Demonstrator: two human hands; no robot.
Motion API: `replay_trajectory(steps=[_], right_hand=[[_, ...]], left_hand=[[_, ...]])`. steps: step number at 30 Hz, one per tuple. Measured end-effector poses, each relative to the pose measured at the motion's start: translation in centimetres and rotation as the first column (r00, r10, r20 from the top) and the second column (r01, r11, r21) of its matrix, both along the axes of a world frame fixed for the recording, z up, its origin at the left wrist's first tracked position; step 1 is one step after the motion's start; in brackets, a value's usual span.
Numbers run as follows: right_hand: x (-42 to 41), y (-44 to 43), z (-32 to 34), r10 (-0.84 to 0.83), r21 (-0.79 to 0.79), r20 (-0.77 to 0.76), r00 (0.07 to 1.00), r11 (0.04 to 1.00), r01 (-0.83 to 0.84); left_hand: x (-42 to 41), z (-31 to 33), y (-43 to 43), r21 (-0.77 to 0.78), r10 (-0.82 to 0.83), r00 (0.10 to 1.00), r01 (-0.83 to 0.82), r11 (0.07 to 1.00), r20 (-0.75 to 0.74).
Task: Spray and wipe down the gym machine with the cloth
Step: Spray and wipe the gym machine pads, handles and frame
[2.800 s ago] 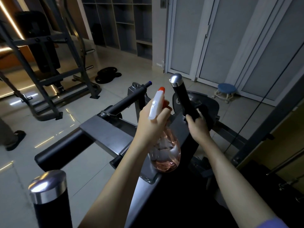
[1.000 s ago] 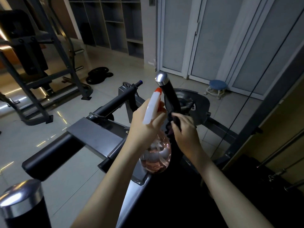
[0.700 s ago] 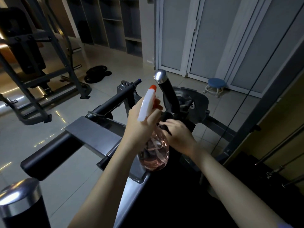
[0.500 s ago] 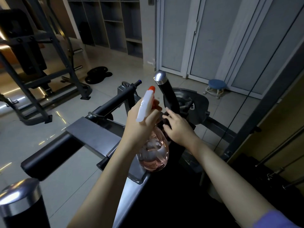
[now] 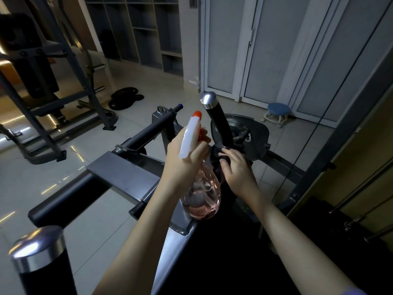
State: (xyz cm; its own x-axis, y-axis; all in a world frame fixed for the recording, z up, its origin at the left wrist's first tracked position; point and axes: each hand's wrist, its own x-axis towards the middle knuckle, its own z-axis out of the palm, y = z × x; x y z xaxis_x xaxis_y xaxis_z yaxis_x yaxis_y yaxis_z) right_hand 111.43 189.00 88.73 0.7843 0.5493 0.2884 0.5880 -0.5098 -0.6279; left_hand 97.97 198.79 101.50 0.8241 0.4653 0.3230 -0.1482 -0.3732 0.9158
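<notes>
the left hand is wrapped round the neck of a spray bottle, clear with pinkish liquid, its white head and orange nozzle pointing up and away; just beside it the right hand clutches a dark cloth against the base of the chrome-capped black handle of the gym machine; beyond, a blue stool stands by the doors and weight plates lie on the tiled floor
</notes>
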Motion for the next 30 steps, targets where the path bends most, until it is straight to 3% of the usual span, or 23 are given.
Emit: replay_trajectory(steps=[6,10,12,15,16,19,21,28,30], right_hand=[[-3.4,1.2,-1.0,-0.232,0.323,-0.099,0.968,0.912,0.252],[-2.0,0.8,-1.0,-0.257,0.332,-0.129,0.958,0.899,0.286],[0.0,1.1,-0.5,-0.302,0.404,-0.289,0.908,0.822,0.402],[1.9,2.2,0.0,-0.306,0.414,-0.626,0.718,0.650,0.638],[2.2,2.4,-0.1,-0.286,0.384,-0.659,0.696,0.668,0.637],[1.9,1.7,-0.3,-0.258,0.283,-0.545,0.798,0.839,0.464],[1.7,0.8,-0.1,-0.236,0.235,-0.450,0.861,0.899,0.370],[-1.2,-0.8,0.1,-0.213,0.165,-0.313,0.926,0.948,0.274],[-2.3,-1.0,0.0,-0.205,0.151,-0.280,0.938,0.955,0.254]], left_hand=[[-0.3,0.1,0.2,-0.109,0.008,1.000,-0.006,0.994,0.018],[-0.2,0.1,0.3,-0.019,0.000,1.000,0.000,1.000,0.030],[-0.1,0.0,0.4,0.034,0.008,1.000,-0.009,0.999,0.025],[0.1,-0.3,0.4,0.106,0.023,1.000,-0.024,0.994,0.012],[0.2,-0.4,0.5,0.100,0.023,1.000,-0.024,0.995,0.009],[0.4,-0.6,0.5,0.059,0.008,1.000,-0.007,0.998,-0.003],[0.5,-0.5,0.4,0.044,-0.006,1.000,0.007,0.999,-0.002],[0.7,-0.6,-0.2,0.057,-0.058,0.998,0.059,0.997,-0.026],[0.6,-0.6,-0.4,-0.015,-0.059,0.998,0.059,0.998,-0.012]])
